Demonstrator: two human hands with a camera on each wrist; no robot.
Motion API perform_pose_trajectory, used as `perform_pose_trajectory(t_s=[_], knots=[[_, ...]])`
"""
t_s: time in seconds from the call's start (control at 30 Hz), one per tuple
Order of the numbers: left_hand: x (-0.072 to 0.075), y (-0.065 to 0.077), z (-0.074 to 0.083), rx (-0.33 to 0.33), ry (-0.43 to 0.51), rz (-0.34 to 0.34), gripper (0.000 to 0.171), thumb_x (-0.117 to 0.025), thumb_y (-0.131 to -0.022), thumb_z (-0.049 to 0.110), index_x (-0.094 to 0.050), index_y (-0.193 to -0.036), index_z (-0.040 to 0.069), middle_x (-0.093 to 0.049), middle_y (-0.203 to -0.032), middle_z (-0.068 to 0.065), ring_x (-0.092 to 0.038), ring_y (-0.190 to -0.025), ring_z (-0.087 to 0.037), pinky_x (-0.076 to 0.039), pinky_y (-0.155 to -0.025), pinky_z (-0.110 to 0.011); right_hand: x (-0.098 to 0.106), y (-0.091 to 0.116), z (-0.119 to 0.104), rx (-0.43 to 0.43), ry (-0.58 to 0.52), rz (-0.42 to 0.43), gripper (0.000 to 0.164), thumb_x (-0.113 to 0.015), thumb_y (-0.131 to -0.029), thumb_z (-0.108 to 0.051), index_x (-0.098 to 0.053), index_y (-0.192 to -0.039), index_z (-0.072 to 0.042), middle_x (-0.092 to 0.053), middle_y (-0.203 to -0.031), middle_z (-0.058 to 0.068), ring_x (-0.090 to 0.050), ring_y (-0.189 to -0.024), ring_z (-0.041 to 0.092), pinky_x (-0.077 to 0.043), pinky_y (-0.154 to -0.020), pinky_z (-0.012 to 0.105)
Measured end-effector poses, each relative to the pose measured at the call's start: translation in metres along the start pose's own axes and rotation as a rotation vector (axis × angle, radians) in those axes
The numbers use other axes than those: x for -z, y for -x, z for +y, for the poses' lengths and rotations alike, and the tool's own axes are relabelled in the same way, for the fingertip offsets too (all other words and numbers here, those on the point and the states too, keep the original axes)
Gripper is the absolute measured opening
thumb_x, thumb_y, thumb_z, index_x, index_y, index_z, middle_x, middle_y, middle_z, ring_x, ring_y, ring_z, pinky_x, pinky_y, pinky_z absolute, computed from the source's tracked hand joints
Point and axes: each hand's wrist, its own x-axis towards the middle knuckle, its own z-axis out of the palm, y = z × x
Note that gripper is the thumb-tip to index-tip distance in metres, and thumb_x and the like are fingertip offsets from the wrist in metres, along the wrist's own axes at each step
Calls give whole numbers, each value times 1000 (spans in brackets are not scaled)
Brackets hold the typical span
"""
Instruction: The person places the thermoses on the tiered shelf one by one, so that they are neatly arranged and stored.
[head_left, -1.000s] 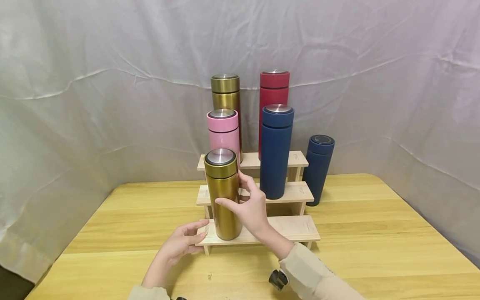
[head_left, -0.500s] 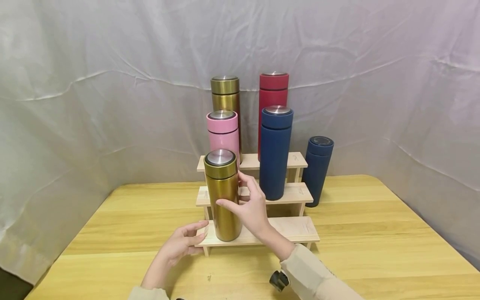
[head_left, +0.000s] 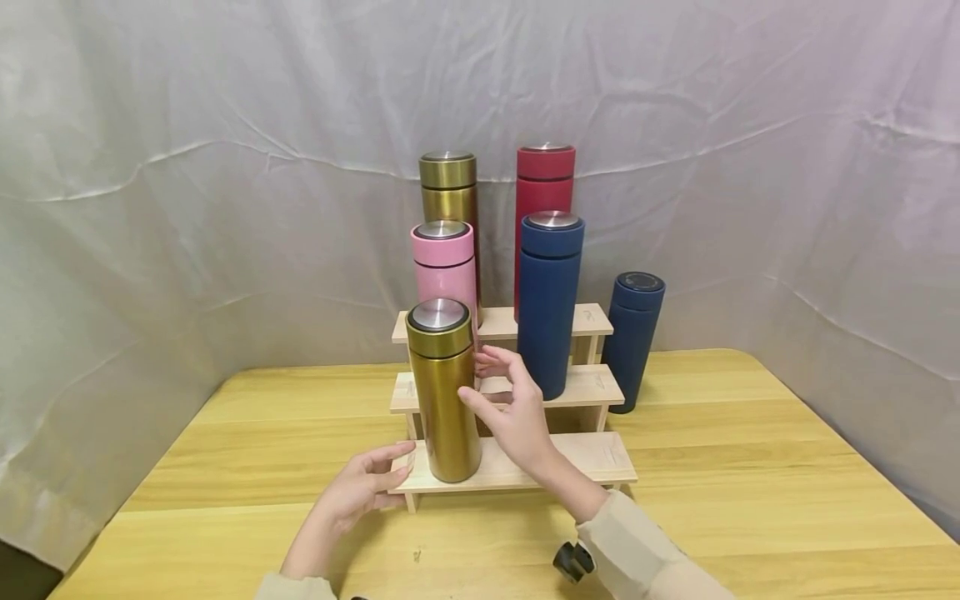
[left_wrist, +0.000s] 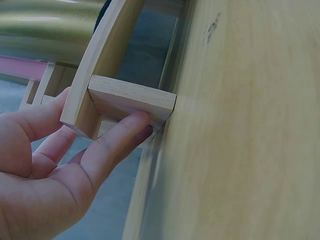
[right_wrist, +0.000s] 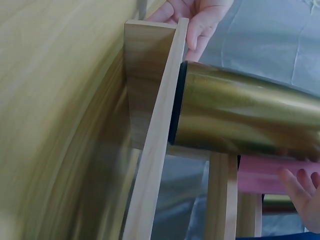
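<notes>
A gold thermos (head_left: 446,400) with a silver lid stands upright near the left end of the lowest step of a three-tier wooden display stand (head_left: 555,460). My right hand (head_left: 517,417) is just right of it, thumb and fingers spread and holding nothing; in the right wrist view a gap shows between the fingers (right_wrist: 298,192) and the gold body. My left hand (head_left: 367,483) holds the left end of that step. In the left wrist view its fingers (left_wrist: 117,137) lie against the end board and the shelf edge. A pink thermos (head_left: 444,262) stands behind on the middle step.
A blue thermos (head_left: 551,308) stands on the middle step's right side. Another gold thermos (head_left: 450,187) and a red thermos (head_left: 545,187) share the top step. A shorter blue thermos (head_left: 633,342) stands on the wooden table (head_left: 750,500) beside the stand. Grey cloth (head_left: 225,250) hangs behind.
My right hand has let go of the gold thermos and drawn slightly away to the right. The thermos stays standing on the lowest step, and my left hand keeps its place.
</notes>
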Motion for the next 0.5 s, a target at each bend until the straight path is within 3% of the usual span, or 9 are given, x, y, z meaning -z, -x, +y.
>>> perform_pose_trajectory(t_s=[0.1, 0.23, 0.5], knots=[[0, -1, -1, 2, 3, -2, 52, -56, -88, 11, -34, -130, -10, -12, -141, -31, -25, -121, -48, -41, -85, -53, 5, 1, -6, 25, 0, 27, 37, -62, -78, 9, -45, -110, 12, -55, -104, 25, -55, -88, 39, -53, -61, 38], [1, -1, -2, 5, 4, -6, 53, -57, -88, 11, -34, -130, -10, -12, -141, -31, -25, -121, -48, -41, -86, -52, 14, 2, -5, 54, 34, 70, 27, -59, -77, 12, -49, -103, 14, -58, -97, 25, -56, -82, 38, -51, -56, 32], [2, -1, -3, 0, 10, -17, 52, -55, -89, 10, -32, -131, -11, -11, -141, -31, -23, -122, -49, -41, -86, -52, 33, 6, 1, 84, 54, 111, 17, -57, -77, 15, -53, -94, 15, -58, -88, 27, -57, -78, 16, -49, -56, 23]])
